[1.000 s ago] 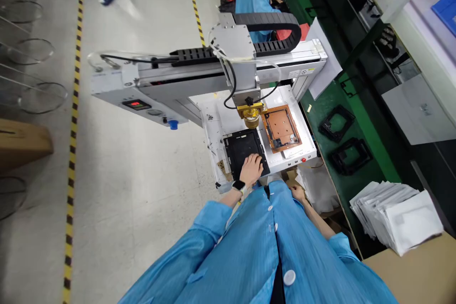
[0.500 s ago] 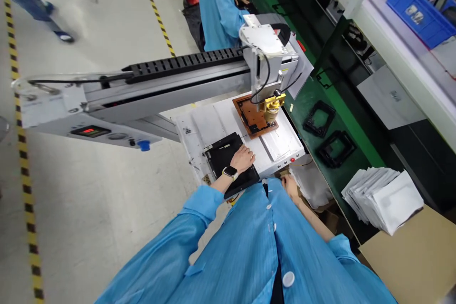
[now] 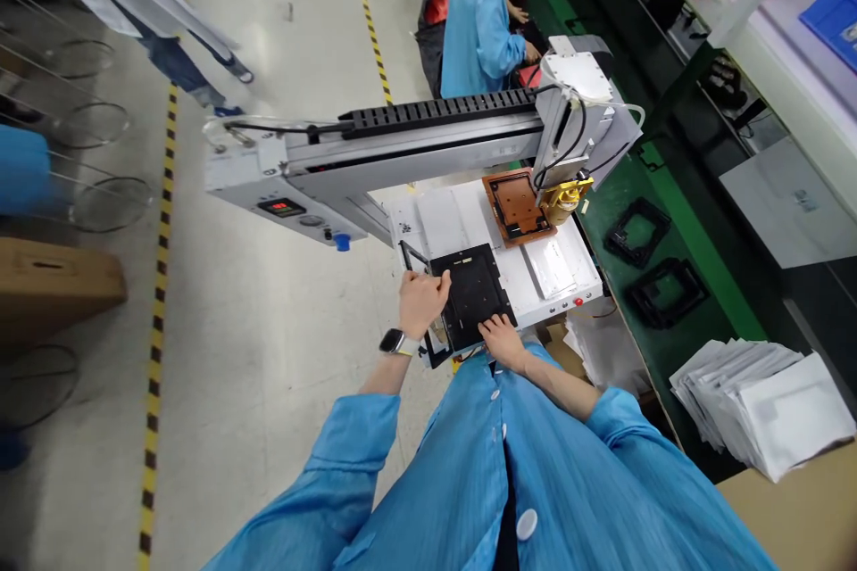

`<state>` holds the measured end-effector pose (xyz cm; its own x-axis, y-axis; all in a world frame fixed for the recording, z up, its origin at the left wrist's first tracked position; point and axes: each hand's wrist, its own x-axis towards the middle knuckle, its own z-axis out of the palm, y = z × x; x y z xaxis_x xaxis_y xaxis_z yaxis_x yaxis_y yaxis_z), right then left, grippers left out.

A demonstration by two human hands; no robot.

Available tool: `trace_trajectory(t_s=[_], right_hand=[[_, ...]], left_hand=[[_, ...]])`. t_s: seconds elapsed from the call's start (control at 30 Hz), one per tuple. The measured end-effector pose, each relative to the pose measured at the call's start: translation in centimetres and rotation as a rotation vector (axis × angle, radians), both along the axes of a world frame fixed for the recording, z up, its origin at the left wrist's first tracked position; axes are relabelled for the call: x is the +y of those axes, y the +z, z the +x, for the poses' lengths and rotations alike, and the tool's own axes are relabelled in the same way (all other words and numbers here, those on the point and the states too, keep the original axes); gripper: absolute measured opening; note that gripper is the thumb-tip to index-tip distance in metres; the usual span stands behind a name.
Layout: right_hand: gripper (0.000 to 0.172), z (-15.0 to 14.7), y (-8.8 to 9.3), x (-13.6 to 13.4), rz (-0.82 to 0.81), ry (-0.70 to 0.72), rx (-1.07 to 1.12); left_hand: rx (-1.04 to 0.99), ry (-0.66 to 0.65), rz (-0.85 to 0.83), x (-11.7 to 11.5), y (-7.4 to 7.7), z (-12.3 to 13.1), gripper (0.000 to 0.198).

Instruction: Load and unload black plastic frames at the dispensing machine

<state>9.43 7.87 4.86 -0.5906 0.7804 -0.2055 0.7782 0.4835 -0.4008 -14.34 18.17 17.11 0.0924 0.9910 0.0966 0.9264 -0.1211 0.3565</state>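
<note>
My left hand (image 3: 423, 302), with a watch on the wrist, is closed on a thin black frame (image 3: 436, 348) at the left edge of a black rectangular plate (image 3: 474, 290). The frame is tilted up beside the plate. My right hand (image 3: 502, 339) rests with spread fingers on the plate's near right corner. The plate lies at the front of the white machine bed (image 3: 569, 296). Behind it on the bed sits a brown fixture (image 3: 520, 207) with a black part in it, under the machine's brass-coloured head (image 3: 562, 201).
The machine's long arm (image 3: 428, 147) spans the far side. At right, a green bench (image 3: 643, 285) bears black frames (image 3: 666, 294) and a stack of white sheets (image 3: 763, 401). One person in blue (image 3: 472, 27) works beyond; another (image 3: 180, 62) walks at upper left.
My right hand has come up from beside the bed onto the plate. My left hand has moved left off the plate's surface to the thin frame, which now stands tilted. The view has shifted left.
</note>
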Motion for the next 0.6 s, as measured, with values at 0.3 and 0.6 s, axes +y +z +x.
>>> trace_trajectory(t_s=[0.3, 0.6], right_hand=[[0.029, -0.3, 3.3, 3.3, -0.06, 0.11, -0.202], [0.023, 2.9, 11.7, 1.1, 0.102, -0.008, 0.066]], left_hand=[[-0.096, 0.055, 0.049, -1.3, -1.1, -5.9, 0.064], [-0.145, 0.081, 0.088, -1.5, -2.4, -7.7, 0.062]])
